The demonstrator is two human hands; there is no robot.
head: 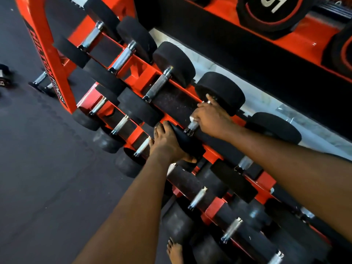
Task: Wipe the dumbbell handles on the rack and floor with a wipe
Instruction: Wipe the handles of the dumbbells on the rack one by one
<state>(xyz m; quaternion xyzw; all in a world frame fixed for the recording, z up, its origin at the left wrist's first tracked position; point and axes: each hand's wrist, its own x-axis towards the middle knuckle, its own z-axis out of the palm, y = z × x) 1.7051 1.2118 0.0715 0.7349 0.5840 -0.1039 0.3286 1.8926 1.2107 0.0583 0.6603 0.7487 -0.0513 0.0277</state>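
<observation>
Fingers (198, 114) of the right hand (211, 121) wrap round the handle (193, 127) of a dumbbell (221, 92) on the orange rack (57, 60), pressing a white wipe (192, 118) to it. The left hand (167, 143) grips the near head (185, 142). The handle's long axis runs from that head up and away from the person. Bare metal shows just below the right fingers, so the next stroke likely slides toward the left hand.

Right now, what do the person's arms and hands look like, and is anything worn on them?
The left forearm and right forearm are bare up to the frame edge: no sleeves show. The left hand and right hand wear no gloves; no watch, bracelet or ring is visible.
</observation>
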